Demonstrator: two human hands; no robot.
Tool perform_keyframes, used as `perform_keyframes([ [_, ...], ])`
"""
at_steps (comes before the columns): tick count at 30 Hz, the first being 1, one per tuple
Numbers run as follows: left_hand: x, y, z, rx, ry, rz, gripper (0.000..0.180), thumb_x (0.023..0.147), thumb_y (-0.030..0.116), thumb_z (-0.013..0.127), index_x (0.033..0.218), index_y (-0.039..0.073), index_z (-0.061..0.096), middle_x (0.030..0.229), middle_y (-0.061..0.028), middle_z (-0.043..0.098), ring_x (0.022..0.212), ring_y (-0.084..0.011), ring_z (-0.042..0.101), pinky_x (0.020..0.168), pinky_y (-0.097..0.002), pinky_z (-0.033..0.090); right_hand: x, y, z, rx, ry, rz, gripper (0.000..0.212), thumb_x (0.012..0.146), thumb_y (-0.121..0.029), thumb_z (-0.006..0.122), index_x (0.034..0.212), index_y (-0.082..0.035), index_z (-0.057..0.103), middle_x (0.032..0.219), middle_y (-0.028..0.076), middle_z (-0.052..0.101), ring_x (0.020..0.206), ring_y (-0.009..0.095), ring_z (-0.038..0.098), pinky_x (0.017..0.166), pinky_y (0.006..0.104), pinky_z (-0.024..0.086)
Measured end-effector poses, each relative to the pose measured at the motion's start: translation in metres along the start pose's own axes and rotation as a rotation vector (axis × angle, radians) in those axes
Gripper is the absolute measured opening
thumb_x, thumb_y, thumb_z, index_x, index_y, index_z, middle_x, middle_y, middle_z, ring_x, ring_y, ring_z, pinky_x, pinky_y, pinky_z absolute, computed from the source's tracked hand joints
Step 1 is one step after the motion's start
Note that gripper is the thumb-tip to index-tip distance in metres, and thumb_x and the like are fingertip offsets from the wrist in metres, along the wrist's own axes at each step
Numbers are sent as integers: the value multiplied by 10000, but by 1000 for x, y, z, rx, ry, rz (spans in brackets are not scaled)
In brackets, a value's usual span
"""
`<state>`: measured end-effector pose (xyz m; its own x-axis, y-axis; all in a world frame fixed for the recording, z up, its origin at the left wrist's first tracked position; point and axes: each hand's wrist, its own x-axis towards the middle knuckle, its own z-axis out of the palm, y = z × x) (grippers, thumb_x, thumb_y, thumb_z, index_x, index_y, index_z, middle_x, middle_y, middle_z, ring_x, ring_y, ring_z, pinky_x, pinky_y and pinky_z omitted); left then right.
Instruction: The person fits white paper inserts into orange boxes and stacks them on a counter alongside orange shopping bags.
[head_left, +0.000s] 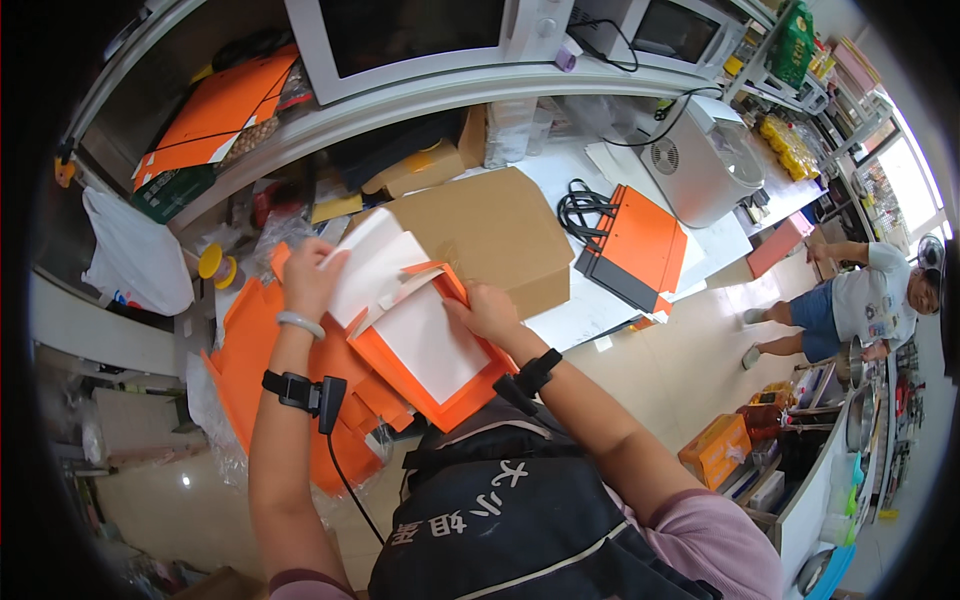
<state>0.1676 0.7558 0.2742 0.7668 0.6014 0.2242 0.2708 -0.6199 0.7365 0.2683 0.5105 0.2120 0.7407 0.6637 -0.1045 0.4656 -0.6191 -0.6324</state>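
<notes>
In front of my body is a partly folded orange paper bag (437, 352), its white inner side facing up. My right hand (487, 312) is closed on its right edge, thumb over the rim. At the bag's upper left, my left hand (312, 275) pinches a raised white-faced panel (372, 268) that appears to be part of the same piece. Orange paper sheets (270, 370) spread below my left forearm. Just beyond the bag lies a brown cardboard box (480, 232). Farther right, finished orange bags (640, 245) with black handles (583, 212) lie stacked on the white table.
A silver countertop machine (700, 160) stands at the table's far right. Microwaves (420, 35) sit on the shelf above. A white plastic bag (133, 250) hangs at the left. Another person (840, 300) stands on the right, beside shelves holding an orange box (716, 450).
</notes>
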Motion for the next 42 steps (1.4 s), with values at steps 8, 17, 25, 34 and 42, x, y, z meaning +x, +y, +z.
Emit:
perform_keyframes([
  [8, -24, -80, 25, -284, 171, -263, 870, 766, 313, 715, 1342, -35, 165, 1281, -227, 371, 1173, -259, 424, 979, -359, 363, 21, 6, -15, 140, 276, 80, 485, 811, -389, 583, 747, 91, 605, 669, 294, 573, 637, 432, 586, 569, 469, 466],
  [17, -116, -9, 79, -729, -262, -397, 416, 868, 199, 576, 1194, -16, 435, 1061, -87, 555, 954, -153, 518, 843, -288, 420, 28, 12, -41, 198, 458, 135, 298, 784, -249, 623, 804, 48, 597, 799, 229, 617, 774, 382, 603, 684, 426, 478],
  [25, -169, -31, 111, -458, -224, -332, 450, 853, 184, 573, 1196, -62, 418, 1093, -201, 554, 1009, -292, 543, 862, -346, 426, 39, 19, -39, -225, 476, -337, 64, 753, -97, 630, 804, -73, 659, 857, 42, 632, 763, 253, 598, 767, 400, 442],
  [34, -91, 20, 91, 61, -154, 63, 453, 817, 147, 587, 1241, 68, 448, 1298, -228, 364, 1175, -353, 397, 959, -383, 371, 30, 23, -22, 209, 231, -445, 197, 744, 26, 588, 912, -41, 666, 913, 79, 627, 794, 257, 616, 710, 341, 501],
  [42, -45, 31, 99, 485, -180, 256, 123, 812, 107, 489, 861, 75, 597, 970, -113, 532, 839, -310, 559, 740, -416, 476, 23, 18, -36, 396, 201, -465, 201, 752, 73, 608, 920, -23, 662, 886, 76, 631, 794, 192, 610, 713, 273, 493],
])
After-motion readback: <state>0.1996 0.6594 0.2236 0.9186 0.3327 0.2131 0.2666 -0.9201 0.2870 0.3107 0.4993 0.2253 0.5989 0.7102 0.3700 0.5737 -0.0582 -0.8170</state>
